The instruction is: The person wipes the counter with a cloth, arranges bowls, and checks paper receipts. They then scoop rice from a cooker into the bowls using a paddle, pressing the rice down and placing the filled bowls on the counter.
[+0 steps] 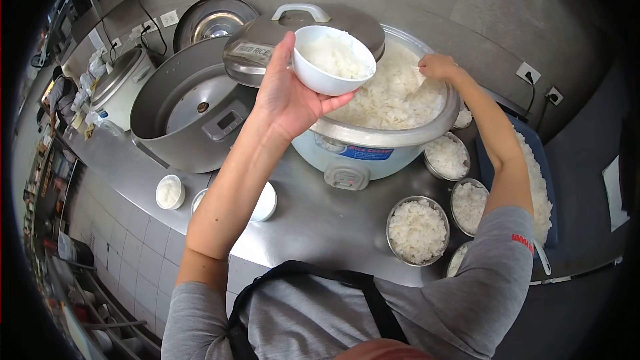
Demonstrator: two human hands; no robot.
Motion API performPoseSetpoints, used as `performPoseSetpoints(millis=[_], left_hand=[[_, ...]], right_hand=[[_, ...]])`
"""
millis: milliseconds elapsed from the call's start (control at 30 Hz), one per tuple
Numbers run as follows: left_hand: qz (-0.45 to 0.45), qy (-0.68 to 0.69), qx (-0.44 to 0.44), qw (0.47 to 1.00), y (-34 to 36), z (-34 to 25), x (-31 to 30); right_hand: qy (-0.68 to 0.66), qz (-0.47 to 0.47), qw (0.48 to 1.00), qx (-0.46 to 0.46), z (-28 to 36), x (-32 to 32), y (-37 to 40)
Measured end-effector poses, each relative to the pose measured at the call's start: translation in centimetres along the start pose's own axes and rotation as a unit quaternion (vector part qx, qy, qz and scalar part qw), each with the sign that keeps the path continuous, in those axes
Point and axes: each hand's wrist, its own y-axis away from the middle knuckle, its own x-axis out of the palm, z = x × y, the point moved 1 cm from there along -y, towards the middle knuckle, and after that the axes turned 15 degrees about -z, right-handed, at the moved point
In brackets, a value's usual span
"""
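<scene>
The steel desk [313, 220] carries a large rice cooker [363, 150] near its middle, pot open and full of cooked rice [393, 93]. The cooker's lid [267, 33] leans at the pot's far left rim. A second, grey cooker [173, 113] stands empty toward the desk's left end. A blue tray of rice [537, 187] lies at the right end. Between it and the cooker, steel bowls [417, 230] already filled with rice sit along the near right edge.

The white bowl [327, 77] is off the desk, held up over the near left rim of the open pot with a mound of rice in it. The left hand [287, 97] grips it from below, palm under the base and thumb up its side. The right hand [439, 67] is down at the far side of the pot, on the rice. Its fingers are curled, but I cannot tell whether they close on a scoop or on nothing.

To fill well, it seems best to keep the bowl level and directly over the pot, so that spilled grains fall back into the rice rather than onto the desk. The portion is best brought across low and short, then pressed lightly to match the steel bowls. The left wrist is close to the lid and the pot's rim, both probably hot, so it needs to stay clear of them. Two small white cups [169, 192] near the front left edge are well out of the way.
</scene>
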Motion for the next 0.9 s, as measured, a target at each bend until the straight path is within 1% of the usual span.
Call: performPoseSetpoints(millis=[33, 67, 133, 233, 300, 333, 400, 433, 467, 500, 533, 567, 667, 700, 767, 800, 900], left_hand=[[-0.001, -0.002, -0.004, 1.0, -0.2, 0.1, -0.1], [-0.001, -0.005, -0.009, 1.0, -0.4, 0.3, -0.2], [0.004, 0.003, -0.023, 1.0, -0.8, 0.6, -0.3], [0.017, 0.021, -0.049, 0.998, -1.6, 1.5, -0.5], [0.024, 0.007, -0.065, 0.998, -2.5, 2.3, -0.3], [0.001, -0.008, -0.06, 0.998, -2.9, 2.8, 0.1], [-0.049, -0.039, -0.051, 0.997, -3.4, 4.1, 1.0], [-0.056, -0.034, -0.044, 0.997, -3.6, 4.4, 1.1], [-0.06, -0.03, -0.037, 0.997, -3.9, 4.7, 1.3], [-0.064, -0.025, -0.031, 0.997, -4.0, 5.0, 1.5], [-0.051, -0.017, -0.028, 0.998, -3.8, 5.0, 1.6], [-0.038, -0.01, -0.025, 0.999, -3.3, 4.5, 1.6], [-0.017, -0.009, -0.018, 1.0, -2.3, 3.0, 1.2], [-0.019, -0.009, -0.011, 1.0, -1.6, 2.5, 1.3], [-0.022, -0.008, 0.004, 1.0, -0.6, 1.6, 0.9], [-0.019, -0.01, 0.004, 1.0, -0.2, 1.1, 0.5], [-0.02, -0.014, 0.011, 1.0, 1.1, -0.1, -0.7]], right_hand=[[-0.017, 0.031, 0.999, -0.002, -0.6, -0.2, -0.3], [-0.085, 0.064, 0.994, 0.01, -1.1, -0.6, -0.3], [-0.219, 0.127, 0.967, 0.035, -2.4, -1.5, -0.1], [-0.327, 0.172, 0.925, 0.089, -4.1, -3.5, 1.5], [-0.342, 0.159, 0.919, 0.113, -4.0, -5.0, 3.6], [-0.348, 0.15, 0.917, 0.124, -4.1, -5.7, 4.4], [-0.352, 0.1, 0.92, 0.139, -4.8, -6.3, 5.0], [-0.356, 0.075, 0.92, 0.147, -5.2, -6.4, 5.5], [-0.268, 0.034, 0.957, 0.109, -5.1, -6.8, 6.0], [-0.176, -0.005, 0.982, 0.07, -4.4, -7.4, 6.4], [-0.082, -0.045, 0.995, 0.03, -3.5, -7.9, 6.6], [-0.027, -0.075, 0.997, 0.024, -2.4, -7.9, 7.3], [-0.033, -0.134, 0.988, 0.073, -0.5, -6.2, 8.1], [0.013, -0.236, 0.97, 0.057, -0.4, -4.7, 7.9], [-0.027, -0.086, 0.993, 0.077, -0.5, -3.5, 6.1], [-0.046, -0.011, 0.995, 0.083, 0.0, -3.3, 5.3], [-0.067, 0.029, 0.997, 0.011, 3.2, -2.1, 4.1]])
